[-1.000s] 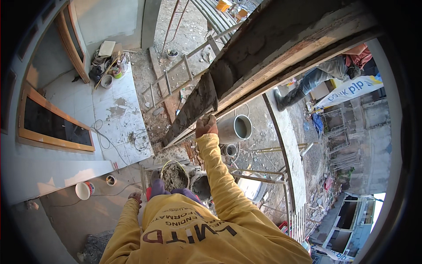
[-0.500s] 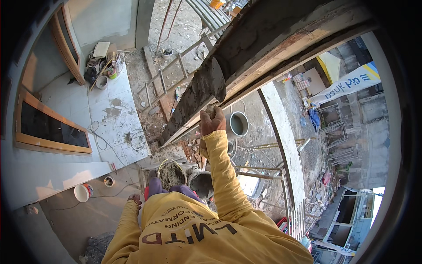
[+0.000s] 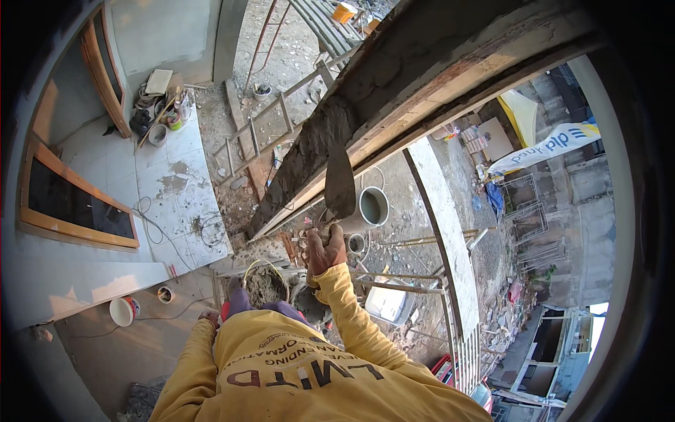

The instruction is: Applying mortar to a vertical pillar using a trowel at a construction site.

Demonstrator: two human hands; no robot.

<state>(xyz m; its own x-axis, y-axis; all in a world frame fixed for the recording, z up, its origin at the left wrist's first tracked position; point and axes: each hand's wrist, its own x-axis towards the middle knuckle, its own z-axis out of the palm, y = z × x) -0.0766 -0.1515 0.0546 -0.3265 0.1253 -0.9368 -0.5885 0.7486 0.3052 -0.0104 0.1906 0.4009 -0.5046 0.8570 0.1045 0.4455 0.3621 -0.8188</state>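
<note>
"Below a long grey beam (image 3: pixel 436 56), what does the person in the yellow shirt (image 3: pixel 295 355) hold?"

"A trowel (image 3: pixel 340 184). The right hand (image 3: pixel 325 250) is closed around its handle, with the blade pointing away from the body. In this view the tip overlaps the beam's lower edge; whether the two touch cannot be told."

"And the left hand (image 3: pixel 210 318)?"

"It is low at the person's left side, near the legs. It is too small to tell whether its fingers are curled or spread, or whether it holds anything."

"How far along does the work look?"

"Well advanced, as a judgement. A grey coat covers much of the beam's visible face, with a darker, wetter-looking patch (image 3: pixel 309 151) nearer the trowel."

"What seems unfinished?"

"That patch looks rough and uneven, so its surface does not seem finished. A wooden strip (image 3: pixel 394 123) along the edge shows pale wood. The far end lies in shadow, so coverage there is unclear."

"Is there mortar left?"

"Yes: lumpy grey mortar (image 3: pixel 266 283) fills a yellow-handled bucket (image 3: pixel 286 287) by the feet. A pale bucket (image 3: pixel 356 224) of greyish liquid stands beyond the right hand."
</note>
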